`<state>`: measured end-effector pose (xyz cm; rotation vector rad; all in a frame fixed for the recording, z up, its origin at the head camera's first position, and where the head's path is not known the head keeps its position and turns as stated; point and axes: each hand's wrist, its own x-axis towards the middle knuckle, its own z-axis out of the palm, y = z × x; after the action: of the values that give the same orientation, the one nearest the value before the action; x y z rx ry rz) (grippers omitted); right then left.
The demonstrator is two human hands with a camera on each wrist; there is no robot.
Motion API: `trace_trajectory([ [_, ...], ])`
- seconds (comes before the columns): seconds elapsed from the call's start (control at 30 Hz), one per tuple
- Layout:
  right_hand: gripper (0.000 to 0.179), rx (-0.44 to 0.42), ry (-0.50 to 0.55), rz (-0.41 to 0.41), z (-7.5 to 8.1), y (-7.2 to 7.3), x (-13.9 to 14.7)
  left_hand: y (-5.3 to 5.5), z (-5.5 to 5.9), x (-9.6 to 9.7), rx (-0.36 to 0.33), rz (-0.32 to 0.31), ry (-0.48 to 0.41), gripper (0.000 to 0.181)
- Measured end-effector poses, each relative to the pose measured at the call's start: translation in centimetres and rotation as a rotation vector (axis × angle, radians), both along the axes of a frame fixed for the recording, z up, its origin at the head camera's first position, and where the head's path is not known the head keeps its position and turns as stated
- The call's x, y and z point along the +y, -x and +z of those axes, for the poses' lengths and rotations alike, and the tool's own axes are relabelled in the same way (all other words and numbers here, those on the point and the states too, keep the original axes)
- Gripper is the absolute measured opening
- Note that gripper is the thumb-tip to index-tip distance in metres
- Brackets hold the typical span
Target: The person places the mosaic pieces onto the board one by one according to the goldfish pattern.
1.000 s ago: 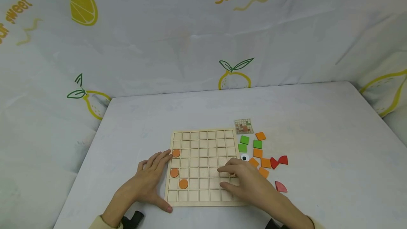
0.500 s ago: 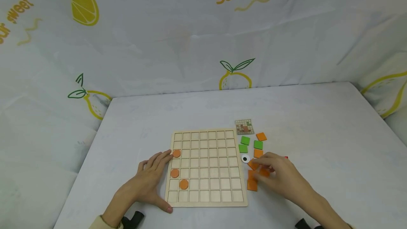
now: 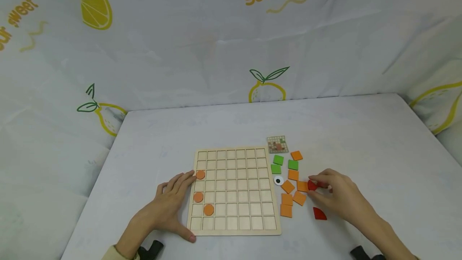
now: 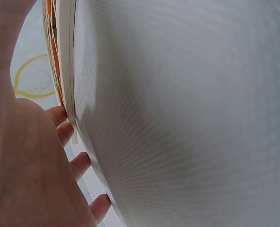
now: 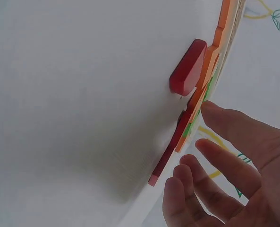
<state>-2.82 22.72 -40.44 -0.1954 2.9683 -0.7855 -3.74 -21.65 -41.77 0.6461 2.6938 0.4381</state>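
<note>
A square wooden grid board (image 3: 231, 189) lies on the table, with orange discs (image 3: 208, 210) in three of its left cells. My left hand (image 3: 164, 208) rests at its left side, fingers at the left edge and thumb at the lower corner. To the right of the board, my right hand (image 3: 341, 193) reaches over the loose pieces. Its thumb and index finger stand apart around a red quarter-circle piece (image 3: 312, 185); in the right wrist view a gap shows between these fingertips. Nearer me lies another red quarter-circle piece (image 3: 319, 214).
Several orange squares (image 3: 286, 199) and three green squares (image 3: 293, 165) lie right of the board. Among them is a white disc with a black dot (image 3: 278, 180). A small printed pattern card (image 3: 277, 144) is at the board's upper right corner.
My right hand has moved from over the board's right side across the orange squares to the red pieces, uncovering the board's right cells. My left hand has stayed in place.
</note>
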Motion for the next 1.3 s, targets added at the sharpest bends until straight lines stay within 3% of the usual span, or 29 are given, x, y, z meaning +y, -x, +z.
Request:
trace_trajectory([
  [0.33, 0.04, -0.057, -0.046, 0.015, -0.5, 0.7, 0.5, 0.0, 0.1, 0.1, -0.014, 0.008, 0.007, 0.148],
  [0.6, 0.041, -0.1, -0.026, 0.111, -0.5, 1.1, 0.8, 0.0, 0.1, 0.1, -0.02, 0.01, 0.009, 0.147],
  [0.93, 0.038, -0.119, -0.031, 0.147, -0.3, 1.4, 1.1, 0.0, 0.0, 0.1, -0.011, 0.009, 0.009, 0.147],
  [1.3, 0.031, -0.136, -0.06, 0.085, -0.6, 1.5, 1.1, 0.0, 0.0, 0.1, -0.01, 0.01, 0.013, 0.147],
])
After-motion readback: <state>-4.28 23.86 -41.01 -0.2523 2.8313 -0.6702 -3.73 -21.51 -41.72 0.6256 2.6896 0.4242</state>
